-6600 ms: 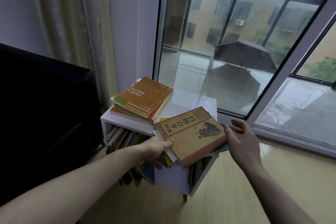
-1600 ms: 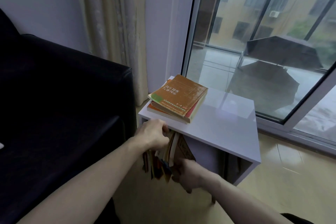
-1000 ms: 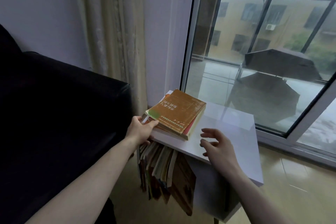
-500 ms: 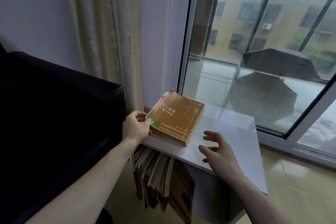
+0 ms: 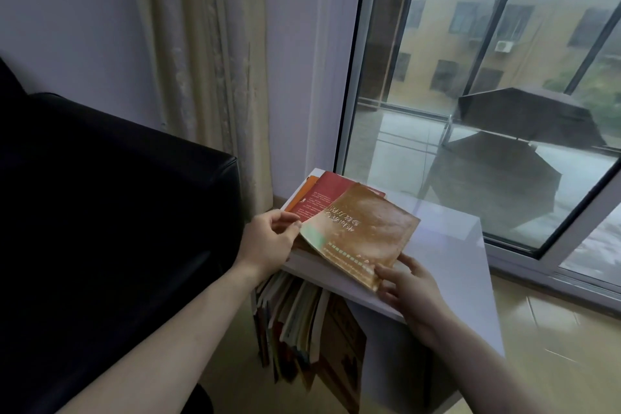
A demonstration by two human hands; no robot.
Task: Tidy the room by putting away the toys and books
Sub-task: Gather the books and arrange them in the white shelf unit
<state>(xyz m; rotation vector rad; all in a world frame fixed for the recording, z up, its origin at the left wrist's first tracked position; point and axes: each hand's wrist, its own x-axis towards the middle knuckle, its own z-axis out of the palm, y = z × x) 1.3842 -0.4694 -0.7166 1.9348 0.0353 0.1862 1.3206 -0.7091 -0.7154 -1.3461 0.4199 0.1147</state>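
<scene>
A brown book [image 5: 364, 233] is lifted off a small stack on the white shelf unit [image 5: 447, 255]. My left hand [image 5: 267, 240] pinches the book's near left corner. My right hand [image 5: 408, 289] grips its near right corner. Beneath it lie a red book [image 5: 322, 197] and an orange book [image 5: 302, 193], both flat on the shelf top. Several books [image 5: 302, 323] stand leaning in the compartment under the top.
A black sofa [image 5: 111, 212] stands close on the left of the shelf unit. A beige curtain [image 5: 208, 60] hangs behind it. A large window [image 5: 487, 77] runs along the right, with a tiled floor [image 5: 551, 323] below.
The brown book has come up off the stack and shifted right, uncovering the red book. My right hand has moved from hovering over the shelf top to gripping the book's corner.
</scene>
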